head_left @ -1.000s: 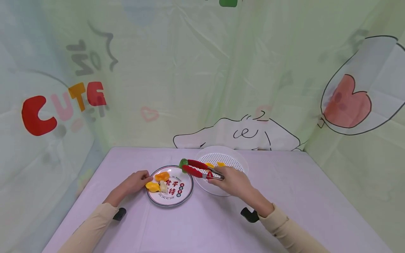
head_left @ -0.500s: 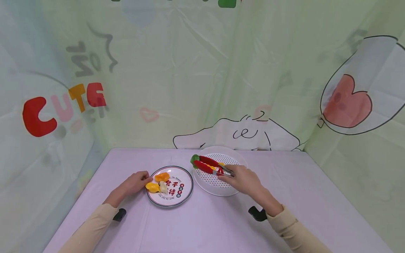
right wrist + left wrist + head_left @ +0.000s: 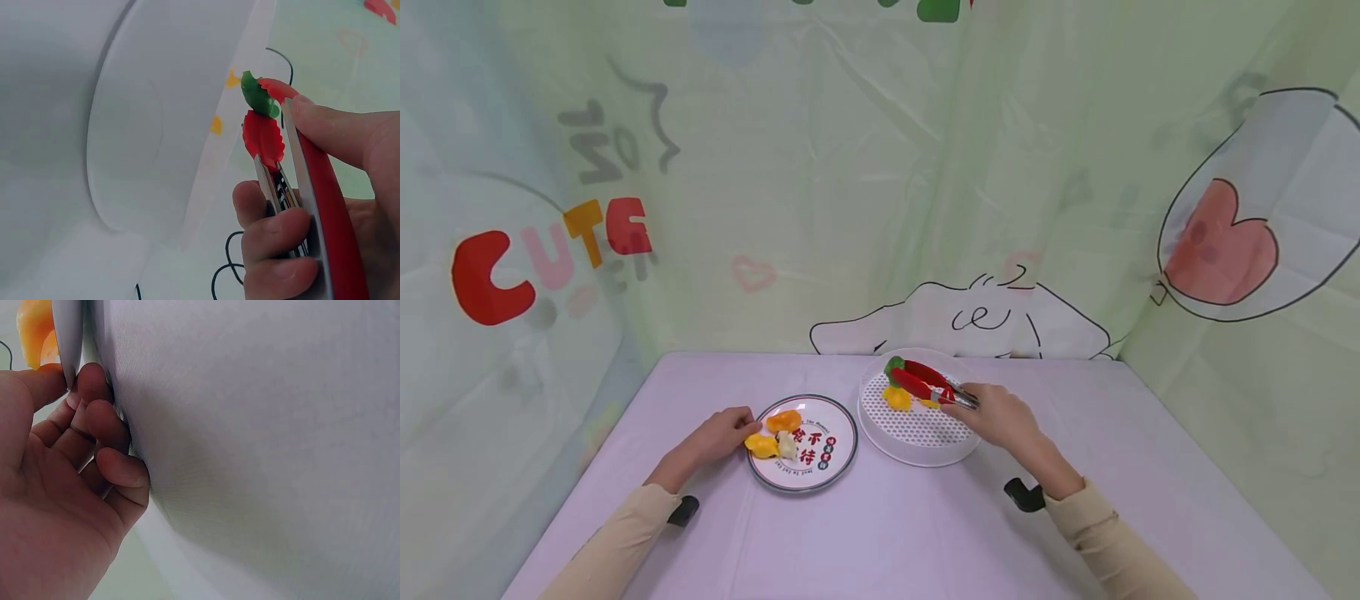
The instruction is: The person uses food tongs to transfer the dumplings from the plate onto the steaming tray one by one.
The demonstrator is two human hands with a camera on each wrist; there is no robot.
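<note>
My right hand [image 3: 1006,417] grips red-tipped tongs [image 3: 917,382] by their metal handles, over the white perforated steamer tray [image 3: 917,457]. Between the tong tips is a green dumpling-shaped piece [image 3: 259,95]; the right wrist view shows it just beyond the tray's side. Two yellow pieces [image 3: 897,398] lie on the tray's holed floor, one partly behind the tongs. My left hand [image 3: 721,433] pinches the left rim of a white plate [image 3: 838,468], thumb on top and fingers curled beneath. On that plate sit an orange piece [image 3: 784,421], a yellow one [image 3: 763,446] and a pale one [image 3: 787,445].
Both plate and tray stand on a pale lilac tablecloth [image 3: 865,542], the tray near the back edge and to the right of the plate. Printed curtains [image 3: 850,208] hang behind and along both sides. Black wrist mounts [image 3: 1024,495] show under the forearms.
My right hand has moved right and slightly back with the tongs and green piece, from the gap beside the plate to over the tray. The left hand keeps its place on the plate.
</note>
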